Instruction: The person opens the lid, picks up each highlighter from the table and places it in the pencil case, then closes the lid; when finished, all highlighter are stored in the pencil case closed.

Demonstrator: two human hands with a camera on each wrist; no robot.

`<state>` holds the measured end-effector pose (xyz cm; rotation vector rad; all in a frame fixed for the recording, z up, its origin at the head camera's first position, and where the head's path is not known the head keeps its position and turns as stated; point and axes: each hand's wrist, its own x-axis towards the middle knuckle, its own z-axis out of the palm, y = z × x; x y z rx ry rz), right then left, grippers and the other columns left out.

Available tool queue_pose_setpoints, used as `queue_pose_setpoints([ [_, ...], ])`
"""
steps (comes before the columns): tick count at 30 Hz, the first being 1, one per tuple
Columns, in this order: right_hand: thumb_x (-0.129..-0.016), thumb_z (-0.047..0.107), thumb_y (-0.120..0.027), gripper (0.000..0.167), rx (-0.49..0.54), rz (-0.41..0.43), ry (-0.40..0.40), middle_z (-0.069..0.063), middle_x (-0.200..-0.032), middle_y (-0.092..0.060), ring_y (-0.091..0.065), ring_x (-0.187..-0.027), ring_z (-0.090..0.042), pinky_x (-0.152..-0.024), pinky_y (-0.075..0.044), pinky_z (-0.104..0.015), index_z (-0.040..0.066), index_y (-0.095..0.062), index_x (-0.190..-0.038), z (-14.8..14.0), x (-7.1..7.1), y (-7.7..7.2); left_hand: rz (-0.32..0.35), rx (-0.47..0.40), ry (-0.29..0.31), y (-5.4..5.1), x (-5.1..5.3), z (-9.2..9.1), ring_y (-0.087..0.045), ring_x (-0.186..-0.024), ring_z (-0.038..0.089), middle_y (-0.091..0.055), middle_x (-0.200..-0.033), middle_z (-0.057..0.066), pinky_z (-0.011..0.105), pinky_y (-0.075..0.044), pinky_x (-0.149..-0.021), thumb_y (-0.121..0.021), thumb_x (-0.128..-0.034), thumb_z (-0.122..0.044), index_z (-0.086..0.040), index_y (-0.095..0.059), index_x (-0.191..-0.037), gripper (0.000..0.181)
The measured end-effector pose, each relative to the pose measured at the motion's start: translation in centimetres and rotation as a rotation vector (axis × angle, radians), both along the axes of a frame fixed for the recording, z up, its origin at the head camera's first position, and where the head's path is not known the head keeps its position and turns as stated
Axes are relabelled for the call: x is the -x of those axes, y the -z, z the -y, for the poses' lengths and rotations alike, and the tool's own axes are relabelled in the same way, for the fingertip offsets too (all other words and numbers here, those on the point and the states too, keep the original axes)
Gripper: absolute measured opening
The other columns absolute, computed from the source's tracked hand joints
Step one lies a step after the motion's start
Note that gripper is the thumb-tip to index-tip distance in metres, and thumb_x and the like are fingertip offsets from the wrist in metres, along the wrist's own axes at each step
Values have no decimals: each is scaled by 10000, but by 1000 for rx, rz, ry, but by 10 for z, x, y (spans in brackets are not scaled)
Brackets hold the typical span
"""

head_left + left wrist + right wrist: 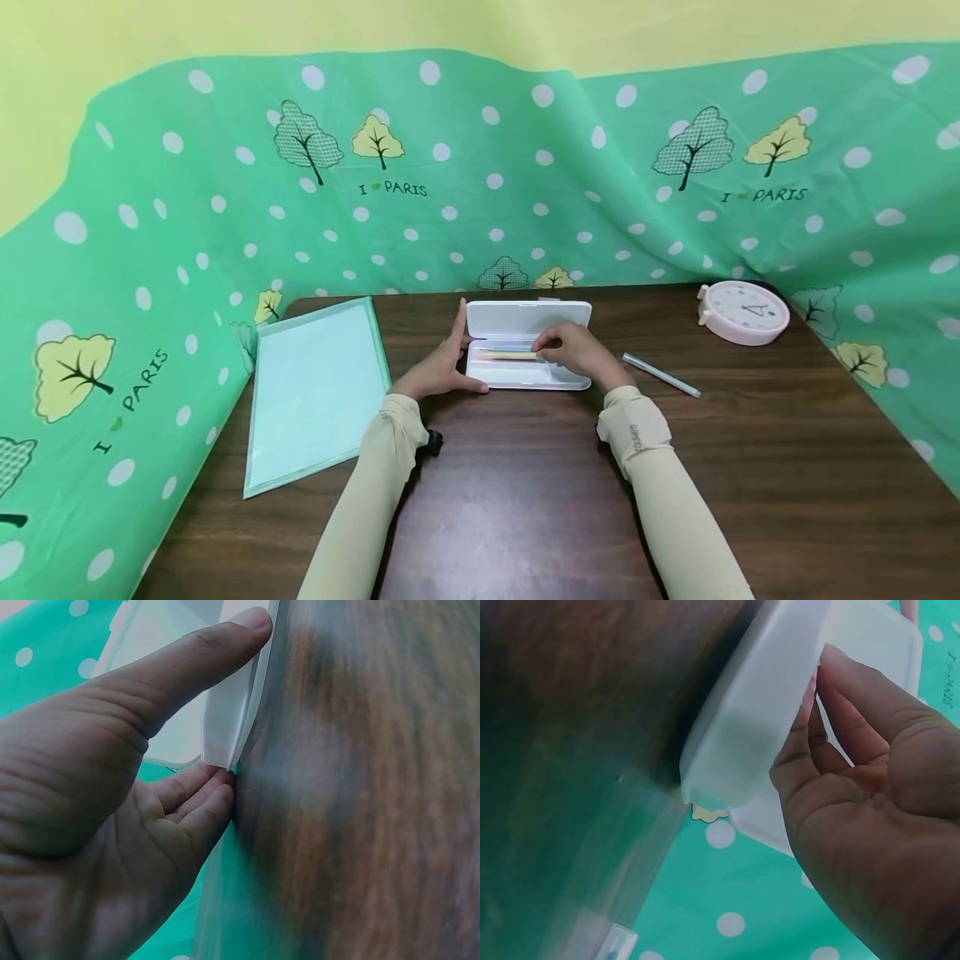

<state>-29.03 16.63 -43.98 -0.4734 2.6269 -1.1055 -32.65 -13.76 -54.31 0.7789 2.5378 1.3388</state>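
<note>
A white pencil case lies with its lid raised at the back. Inside, several slim coloured pens lie lengthwise, a yellow one among them. My left hand holds the case's left end, thumb along the front edge; in the left wrist view its fingers bend against the end and back. My right hand reaches into the case from the right and pinches at the pens' right ends. In the right wrist view the case wall mostly hides what its fingertips hold.
A capped pen lies on the dark wooden table right of the case. Farther right, at the back, sits a pink round clock. A pale green folder lies to the left. Patterned green cloth hangs behind the table.
</note>
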Motion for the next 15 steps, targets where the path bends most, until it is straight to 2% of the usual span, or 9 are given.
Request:
queue_pose_setpoints([
  [7,-1027,-26,-694,112,-33,-22,-25,-140,-1037,-746,-621,-873,-237,-767,-532,-362,-21,-804,-1042,2,0,0,3,-10,13,-1,-1,-2,-460,-1513,238,-427,-1663,136,490,-396,-1222,-1014,-696,-578,-410,326,-1658,1658],
  [11,-1021,-30,-691,114,-40,-65,-49,-131,-1002,-751,-639,-929,-255,-835,-534,-402,-19,-805,-1025,6,1,1,-13,-16,11,-2,-1,-1,-481,-1499,258,-493,-1611,147,517,-407,-1211,-1011,-696,-585,-353,315,-1675,1665],
  [15,-1012,-44,-692,106,-54,-91,-52,-133,-969,-744,-662,-936,-276,-853,-550,-431,-28,-797,-1008,11,2,2,-6,-27,10,-4,-3,1,-479,-1502,258,-501,-1605,153,514,-402,-1215,-1006,-693,-602,-361,310,-1676,1661],
])
